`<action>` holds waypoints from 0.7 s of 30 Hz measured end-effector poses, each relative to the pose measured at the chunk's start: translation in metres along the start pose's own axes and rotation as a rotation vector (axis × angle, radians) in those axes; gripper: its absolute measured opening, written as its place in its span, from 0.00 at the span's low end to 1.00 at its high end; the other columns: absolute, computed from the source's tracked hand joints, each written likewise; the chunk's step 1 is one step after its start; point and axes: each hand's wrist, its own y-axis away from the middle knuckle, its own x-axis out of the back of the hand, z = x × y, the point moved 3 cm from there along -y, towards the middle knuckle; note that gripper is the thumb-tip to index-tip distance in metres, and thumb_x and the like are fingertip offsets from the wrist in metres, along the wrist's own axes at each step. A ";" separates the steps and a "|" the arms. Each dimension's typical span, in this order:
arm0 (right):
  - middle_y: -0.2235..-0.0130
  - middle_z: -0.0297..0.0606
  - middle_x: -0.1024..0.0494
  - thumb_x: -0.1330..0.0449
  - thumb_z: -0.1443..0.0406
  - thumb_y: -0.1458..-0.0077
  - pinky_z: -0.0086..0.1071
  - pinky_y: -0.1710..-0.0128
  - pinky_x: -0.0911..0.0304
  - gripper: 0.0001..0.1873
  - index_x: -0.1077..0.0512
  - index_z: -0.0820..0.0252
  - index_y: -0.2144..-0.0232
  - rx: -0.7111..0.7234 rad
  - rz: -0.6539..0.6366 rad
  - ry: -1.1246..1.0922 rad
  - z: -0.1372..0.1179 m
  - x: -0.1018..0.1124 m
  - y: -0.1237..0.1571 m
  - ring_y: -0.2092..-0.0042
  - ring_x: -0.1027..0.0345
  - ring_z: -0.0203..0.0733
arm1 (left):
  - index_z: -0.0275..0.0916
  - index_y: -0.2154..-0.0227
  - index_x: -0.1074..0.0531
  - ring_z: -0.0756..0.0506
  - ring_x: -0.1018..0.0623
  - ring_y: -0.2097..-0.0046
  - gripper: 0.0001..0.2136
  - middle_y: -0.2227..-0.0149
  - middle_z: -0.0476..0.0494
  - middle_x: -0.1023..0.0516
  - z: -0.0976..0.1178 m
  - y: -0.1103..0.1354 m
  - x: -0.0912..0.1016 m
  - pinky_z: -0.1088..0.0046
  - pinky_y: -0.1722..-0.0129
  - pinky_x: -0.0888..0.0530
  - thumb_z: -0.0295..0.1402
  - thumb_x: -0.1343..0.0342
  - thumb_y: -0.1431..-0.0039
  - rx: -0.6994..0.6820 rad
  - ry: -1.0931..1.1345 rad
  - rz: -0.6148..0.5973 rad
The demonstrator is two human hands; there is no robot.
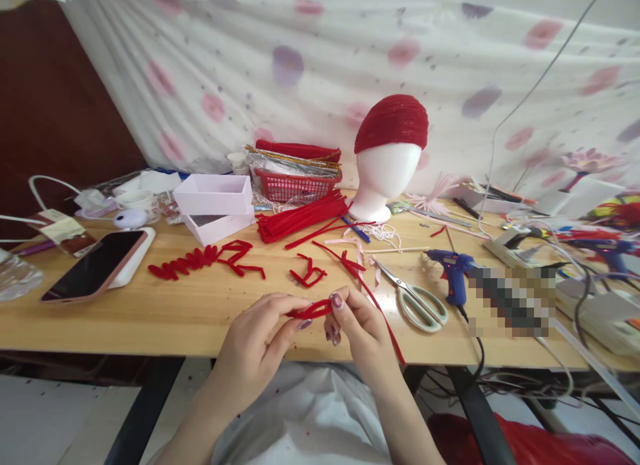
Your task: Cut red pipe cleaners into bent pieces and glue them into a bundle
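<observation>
Between my two hands, just over the table's front edge, is a red pipe cleaner (pixel 316 310) bent into a narrow loop. My left hand (pixel 265 331) pinches its left end between thumb and fingers. The right end sits between the thumb and fingers of my right hand (pixel 353 321). Just beyond lie a bent red pipe-cleaner piece (pixel 309 273) and, farther left, a row of red looped pieces (pixel 187 261). One long red strip (pixel 375 301) runs past my right hand toward the table edge. Scissors (pixel 417 298) with pale green handles lie open to the right.
A white foam head (pixel 385 175) wearing a red wrapped cap stands at the back. Near it are a bundle of red pipe cleaners (pixel 303 217), a red basket (pixel 297 186) and white boxes (pixel 214 195). A phone (pixel 97 265) lies left; a blue glue gun (pixel 453 275) with a cord sits right.
</observation>
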 end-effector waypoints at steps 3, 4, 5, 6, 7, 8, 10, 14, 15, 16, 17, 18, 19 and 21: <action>0.79 0.28 0.34 0.40 0.49 0.37 0.29 0.75 0.44 0.21 0.32 0.57 0.72 0.043 0.027 0.042 0.001 0.001 0.003 0.77 0.42 0.34 | 0.41 0.61 0.23 0.48 0.16 0.61 0.08 0.63 0.45 0.15 0.000 -0.001 0.000 0.78 0.59 0.23 0.26 0.47 0.35 0.063 0.077 -0.018; 0.78 0.28 0.33 0.41 0.50 0.36 0.29 0.75 0.44 0.20 0.33 0.57 0.72 0.068 0.044 0.058 0.001 0.001 0.005 0.77 0.41 0.34 | 0.41 0.62 0.23 0.48 0.16 0.61 0.08 0.63 0.46 0.15 -0.001 -0.001 0.000 0.78 0.60 0.23 0.27 0.47 0.34 0.089 0.116 -0.030; 0.78 0.29 0.32 0.41 0.51 0.35 0.29 0.75 0.43 0.19 0.32 0.57 0.71 0.098 0.064 0.079 0.002 0.001 0.006 0.76 0.41 0.35 | 0.42 0.63 0.22 0.48 0.16 0.61 0.08 0.62 0.46 0.15 -0.002 0.000 -0.002 0.78 0.61 0.23 0.28 0.47 0.34 0.128 0.161 -0.041; 0.77 0.29 0.32 0.42 0.52 0.34 0.29 0.74 0.43 0.18 0.32 0.57 0.71 0.133 0.084 0.102 0.002 0.001 0.008 0.76 0.40 0.35 | 0.42 0.64 0.22 0.47 0.16 0.61 0.09 0.61 0.45 0.14 -0.003 0.001 -0.004 0.78 0.61 0.23 0.29 0.47 0.33 0.177 0.214 -0.052; 0.77 0.29 0.32 0.43 0.53 0.33 0.29 0.74 0.43 0.17 0.32 0.57 0.70 0.170 0.103 0.127 0.001 0.001 0.010 0.75 0.39 0.35 | 0.43 0.64 0.22 0.47 0.16 0.60 0.09 0.61 0.45 0.14 -0.004 0.002 -0.006 0.77 0.62 0.23 0.31 0.47 0.33 0.234 0.275 -0.060; 0.77 0.29 0.32 0.43 0.54 0.32 0.29 0.73 0.43 0.16 0.32 0.57 0.70 0.206 0.119 0.153 0.001 0.000 0.012 0.75 0.39 0.35 | 0.43 0.65 0.21 0.45 0.16 0.60 0.09 0.61 0.45 0.14 -0.005 0.004 -0.008 0.76 0.61 0.23 0.34 0.47 0.33 0.292 0.342 -0.064; 0.77 0.29 0.32 0.44 0.55 0.31 0.29 0.73 0.43 0.16 0.32 0.56 0.70 0.265 0.145 0.195 -0.001 0.000 0.015 0.74 0.38 0.35 | 0.43 0.67 0.21 0.43 0.16 0.58 0.10 0.65 0.45 0.14 -0.006 0.007 -0.013 0.72 0.57 0.22 0.38 0.46 0.33 0.389 0.480 -0.056; 0.77 0.30 0.30 0.44 0.56 0.31 0.29 0.74 0.42 0.16 0.31 0.56 0.70 0.288 0.147 0.198 -0.004 0.000 0.016 0.75 0.37 0.35 | 0.43 0.67 0.22 0.43 0.17 0.60 0.11 0.69 0.46 0.15 -0.008 0.010 -0.014 0.68 0.53 0.23 0.42 0.43 0.35 0.527 0.649 -0.064; 0.77 0.30 0.30 0.44 0.56 0.32 0.28 0.74 0.42 0.16 0.31 0.57 0.71 0.278 0.142 0.190 -0.004 0.000 0.016 0.76 0.37 0.35 | 0.43 0.66 0.21 0.43 0.17 0.61 0.11 0.68 0.46 0.15 -0.008 0.010 -0.013 0.68 0.54 0.24 0.43 0.43 0.35 0.537 0.649 -0.087; 0.78 0.29 0.31 0.43 0.55 0.32 0.28 0.75 0.43 0.17 0.31 0.57 0.72 0.266 0.142 0.184 -0.004 0.001 0.016 0.76 0.37 0.34 | 0.43 0.65 0.21 0.43 0.17 0.61 0.11 0.66 0.45 0.15 -0.009 0.009 -0.012 0.69 0.55 0.24 0.43 0.43 0.35 0.525 0.630 -0.110; 0.78 0.29 0.31 0.42 0.55 0.33 0.28 0.75 0.43 0.17 0.31 0.57 0.72 0.254 0.144 0.181 -0.004 0.002 0.016 0.77 0.38 0.34 | 0.43 0.65 0.21 0.43 0.18 0.60 0.11 0.63 0.44 0.15 -0.009 0.008 -0.010 0.69 0.55 0.25 0.43 0.43 0.35 0.494 0.596 -0.124; 0.79 0.29 0.32 0.42 0.55 0.33 0.27 0.76 0.43 0.18 0.32 0.57 0.73 0.243 0.145 0.178 -0.004 0.003 0.016 0.77 0.39 0.33 | 0.42 0.65 0.21 0.43 0.19 0.58 0.11 0.61 0.44 0.15 -0.009 0.007 -0.008 0.69 0.54 0.25 0.43 0.43 0.35 0.451 0.562 -0.126; 0.78 0.29 0.32 0.41 0.55 0.33 0.27 0.76 0.43 0.18 0.32 0.57 0.73 0.230 0.140 0.174 -0.003 0.004 0.017 0.77 0.40 0.33 | 0.43 0.65 0.21 0.43 0.19 0.56 0.11 0.60 0.44 0.16 -0.010 0.006 -0.006 0.69 0.53 0.26 0.42 0.44 0.34 0.410 0.540 -0.118; 0.78 0.28 0.32 0.42 0.56 0.32 0.26 0.75 0.43 0.16 0.31 0.57 0.72 0.215 0.113 0.162 -0.002 0.004 0.018 0.77 0.40 0.33 | 0.42 0.67 0.22 0.44 0.21 0.56 0.11 0.61 0.44 0.17 -0.010 0.005 -0.007 0.69 0.52 0.27 0.41 0.45 0.33 0.371 0.578 -0.109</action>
